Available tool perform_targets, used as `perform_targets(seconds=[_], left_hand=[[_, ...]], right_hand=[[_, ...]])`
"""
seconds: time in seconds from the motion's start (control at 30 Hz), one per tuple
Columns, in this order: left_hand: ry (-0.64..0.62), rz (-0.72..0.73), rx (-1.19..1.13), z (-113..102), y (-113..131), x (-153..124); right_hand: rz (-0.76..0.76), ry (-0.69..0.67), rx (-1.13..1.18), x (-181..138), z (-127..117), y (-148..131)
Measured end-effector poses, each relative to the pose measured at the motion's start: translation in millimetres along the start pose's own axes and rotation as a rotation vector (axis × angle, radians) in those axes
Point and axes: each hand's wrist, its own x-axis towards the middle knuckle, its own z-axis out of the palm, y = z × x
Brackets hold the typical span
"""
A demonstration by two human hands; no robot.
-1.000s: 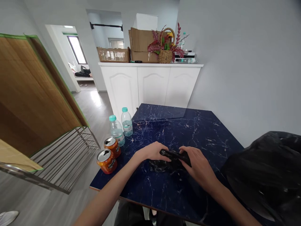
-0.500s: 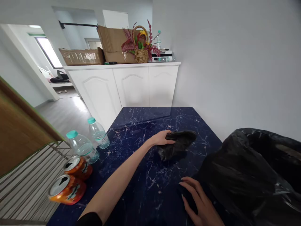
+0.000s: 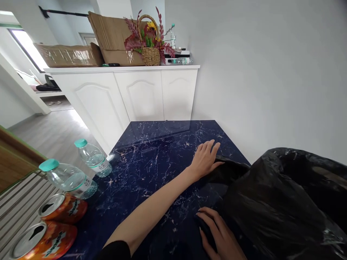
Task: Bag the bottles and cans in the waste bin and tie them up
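A big black plastic bag [image 3: 287, 202] bulges at the right end of the dark blue marble table [image 3: 151, 155]. My left hand [image 3: 205, 159] reaches across the table with fingers stretched out, and rests against the bag's upper left edge by a small crumpled black bag [image 3: 226, 169]. My right hand [image 3: 219, 236] lies low at the bag's near edge, fingers extended on the black plastic; whether it grips the plastic is not visible.
Two water bottles [image 3: 93, 159] with teal caps and two orange drink cans [image 3: 61, 207] stand along the table's left edge. A white cabinet [image 3: 130, 94] behind carries cardboard boxes and a flower basket [image 3: 150, 47]. A wire rack [image 3: 16, 195] is at the left.
My left hand carried the small crumpled black bag to the right, up against the big bag, and its fingers have opened. The view swung rightward; my right hand stayed at the big bag's edge.
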Motion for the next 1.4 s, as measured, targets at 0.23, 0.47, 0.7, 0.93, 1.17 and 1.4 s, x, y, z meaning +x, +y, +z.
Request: perform_targets(seconds=[0.23, 0.47, 0.7, 0.93, 1.17, 1.4], left_hand=[[0.059, 0.163, 0.254, -7, -2, 5], [-0.187, 0.496, 0.106, 12, -3, -12], [-0.181, 0.349, 0.046, 1, -3, -74], [-0.221, -0.193, 0.056, -90, 17, -224], [-0.272, -0.285, 0.124, -175, 21, -337], [-0.282, -0.365, 0.178, -199, 24, -381]], right_hand=[[-0.004, -0.008, -0.016, 2, -1, -1], [-0.047, -0.001, -0.036, 8, -4, -5], [-0.049, -0.002, -0.035, 13, -13, -14], [-0.028, -0.022, -0.006, 0, -8, -13], [-0.009, -0.027, 0.030, -16, -6, -14], [0.135, 0.060, 0.179, -56, -29, -20]])
